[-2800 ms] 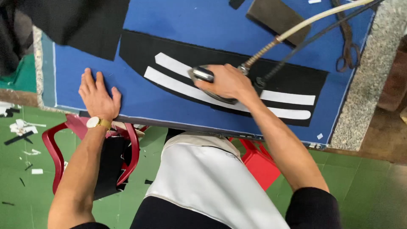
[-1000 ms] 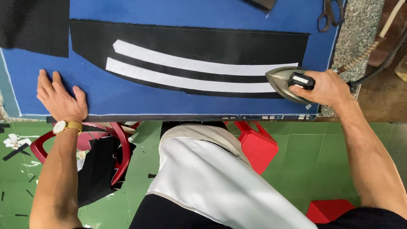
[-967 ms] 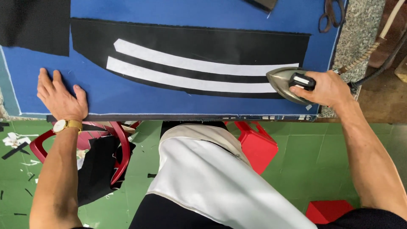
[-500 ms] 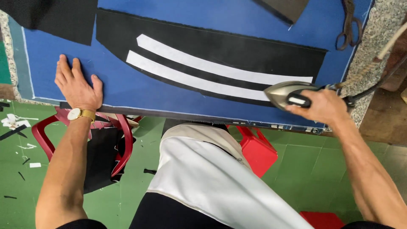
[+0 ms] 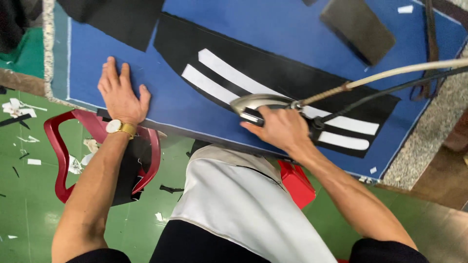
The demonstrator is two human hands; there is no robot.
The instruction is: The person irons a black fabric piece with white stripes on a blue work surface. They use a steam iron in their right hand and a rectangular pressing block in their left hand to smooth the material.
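Right hand (image 5: 282, 130) grips iron (image 5: 256, 103) on black panel (image 5: 263, 80) at 12 o'clock; left hand (image 5: 119, 92) flat, spread on blue board (image 5: 170, 104) at 10. Risk: lingering iron scorches white strips (image 5: 219, 87).

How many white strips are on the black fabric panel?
2. The upper white strip and the lower white strip run side by side along the black fabric panel; the iron and right hand hide their middles.

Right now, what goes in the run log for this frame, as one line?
right hand: grips iron on black fabric piece with white strips | left hand: flat on blue table cover
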